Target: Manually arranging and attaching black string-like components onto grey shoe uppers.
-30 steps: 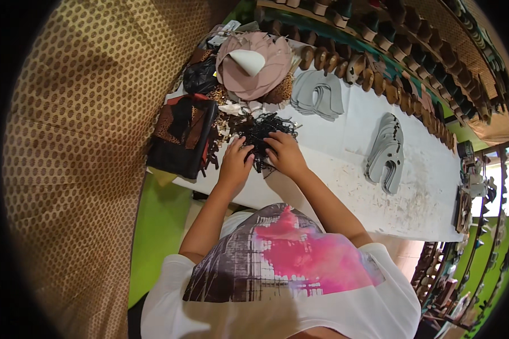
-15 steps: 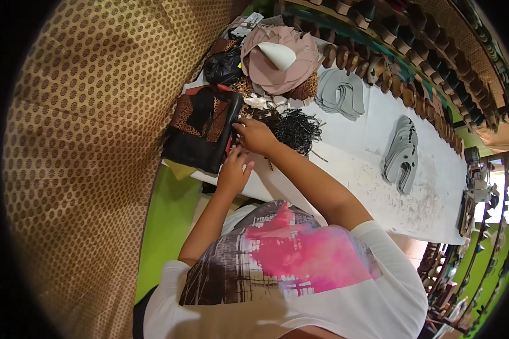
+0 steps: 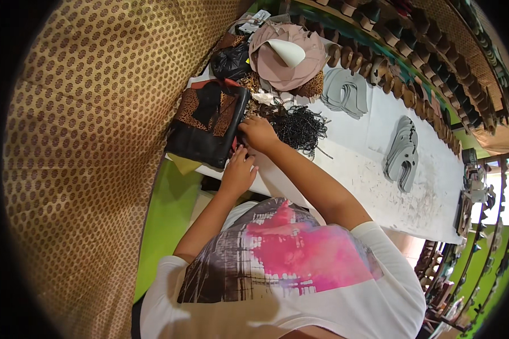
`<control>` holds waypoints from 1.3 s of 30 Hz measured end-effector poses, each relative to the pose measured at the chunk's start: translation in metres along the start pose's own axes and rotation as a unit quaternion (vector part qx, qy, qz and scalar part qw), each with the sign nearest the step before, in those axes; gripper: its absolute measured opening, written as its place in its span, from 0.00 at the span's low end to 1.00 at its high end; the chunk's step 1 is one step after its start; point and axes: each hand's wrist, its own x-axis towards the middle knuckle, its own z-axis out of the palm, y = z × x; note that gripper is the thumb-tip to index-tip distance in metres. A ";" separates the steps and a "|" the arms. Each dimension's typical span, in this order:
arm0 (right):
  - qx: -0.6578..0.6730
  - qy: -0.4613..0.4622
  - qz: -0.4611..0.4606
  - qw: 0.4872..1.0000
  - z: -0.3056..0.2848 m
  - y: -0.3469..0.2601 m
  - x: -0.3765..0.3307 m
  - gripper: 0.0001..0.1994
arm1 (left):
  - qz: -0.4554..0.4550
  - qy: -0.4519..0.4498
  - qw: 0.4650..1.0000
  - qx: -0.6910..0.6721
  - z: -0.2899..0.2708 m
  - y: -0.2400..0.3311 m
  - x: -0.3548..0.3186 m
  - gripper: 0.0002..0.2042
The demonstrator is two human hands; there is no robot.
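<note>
A stack of black leather pieces (image 3: 195,147) lies at the table's left end, with leopard-print pieces (image 3: 223,114) and a small black piece (image 3: 207,103) on top. Red material shows along its edges. At the stack's right edge, my right hand (image 3: 258,134) is closed, its fingers curled; what they grip is hidden. Just below it, my left hand (image 3: 239,171) reaches up to the same edge, fingers apart and fingertips close to the right hand's. Beside my right hand lies a tangled heap of black braided strips (image 3: 300,131).
Pink cut pieces (image 3: 271,70) under a white cone (image 3: 287,52) are piled behind, next to a black plastic bag (image 3: 232,61). Grey U-shaped pieces (image 3: 345,93) and another grey stack (image 3: 402,155) lie on the white table (image 3: 356,161). Shoes (image 3: 398,85) line the back; a patterned curtain (image 3: 96,141) hangs left.
The view has shifted slightly, so the table's things sit a little further right. My hands stay at the stack's edge; the right hand's fingers are more curled in.
</note>
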 end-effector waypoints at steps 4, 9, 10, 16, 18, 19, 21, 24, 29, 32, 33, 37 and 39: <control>-0.009 -0.034 -0.030 0.999 -0.011 0.007 -0.011 0.10 | 0.011 0.016 0.999 -0.026 0.003 -0.001 -0.004 0.15; 0.022 -0.021 0.018 0.999 -0.021 0.007 -0.016 0.12 | -0.031 0.013 0.999 0.013 0.001 0.008 -0.007 0.18; 0.022 -0.022 0.017 0.999 -0.021 0.004 -0.014 0.12 | -0.056 0.010 0.998 0.037 0.003 0.010 -0.008 0.20; -0.058 -0.014 -0.017 0.998 -0.017 -0.015 -0.013 0.15 | -0.040 0.009 0.998 0.043 0.012 0.019 -0.011 0.22; -0.079 -0.121 -0.039 0.989 -0.023 -0.014 -0.013 0.13 | -0.016 0.001 0.999 0.031 0.017 0.015 -0.012 0.21; -0.076 -0.123 -0.040 0.989 -0.023 -0.012 -0.016 0.13 | 0.008 -0.006 1.000 0.016 0.019 0.012 -0.013 0.20; -0.016 -0.118 -0.092 0.989 -0.023 -0.001 -0.024 0.12 | 0.034 -0.015 0.999 0.001 0.019 0.009 -0.011 0.18; 0.081 -0.044 -0.053 0.994 -0.016 0.013 -0.028 0.11 | 0.082 -0.040 0.993 -0.077 0.018 0.010 -0.009 0.15; 0.028 -0.017 -0.024 0.999 -0.026 -0.002 -0.016 0.12 | 0.105 0.008 0.992 -0.073 0.016 0.009 -0.010 0.12; -0.013 -0.016 -0.019 1.000 -0.009 -0.007 -0.013 0.14 | 0.096 -0.034 0.994 -0.032 0.014 0.011 -0.006 0.12; -0.036 -0.014 -0.032 0.999 -0.003 -0.005 -0.014 0.17 | 0.099 -0.034 0.994 -0.031 0.014 0.012 -0.004 0.12; -0.051 -0.094 -0.059 0.993 -0.016 -0.010 -0.017 0.12 | 0.120 0.018 0.990 -0.072 0.015 0.007 -0.009 0.08; -0.036 -0.036 -0.091 0.995 -0.022 -0.009 -0.029 0.12 | 0.110 0.001 0.990 -0.094 0.013 0.006 -0.009 0.08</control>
